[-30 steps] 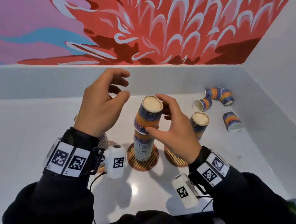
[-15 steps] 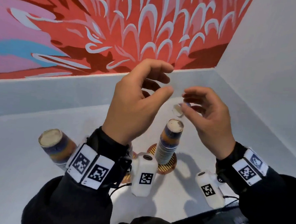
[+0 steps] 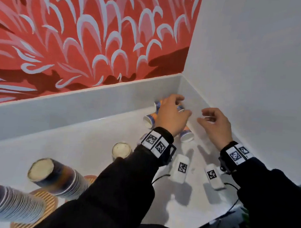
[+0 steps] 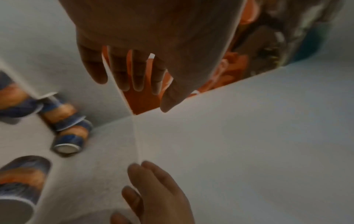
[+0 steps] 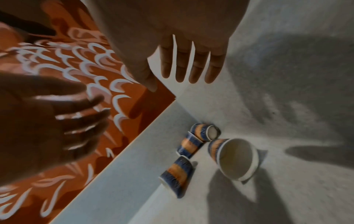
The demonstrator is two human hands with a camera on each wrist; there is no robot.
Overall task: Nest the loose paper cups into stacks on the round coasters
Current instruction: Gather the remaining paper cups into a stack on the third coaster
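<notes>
Several loose blue-and-orange paper cups (image 3: 150, 120) lie on their sides in the far right corner of the white counter; in the right wrist view one of these cups (image 5: 237, 157) shows its open mouth. My left hand (image 3: 184, 105) hovers over them with relaxed fingers (image 4: 134, 75) and holds nothing. My right hand (image 3: 201, 115) hangs just to the right, also empty, its fingers (image 5: 191, 68) straight. Nested stacks stand upside down at the lower left: a tall stack (image 3: 59, 177), a nearer stack (image 3: 12, 204) on a striped coaster (image 3: 47, 201), and a third stack (image 3: 122, 150) partly behind my left sleeve.
A low white backsplash (image 3: 94, 101) and the white side wall (image 3: 253, 85) close in the corner around the loose cups. A red mural covers the wall above. Two white tagged sensor units (image 3: 180, 167) hang under my wrists.
My right hand has let go of the middle stack. Both hands have moved to the far right corner, above the loose cups, and the head view has swung right.
</notes>
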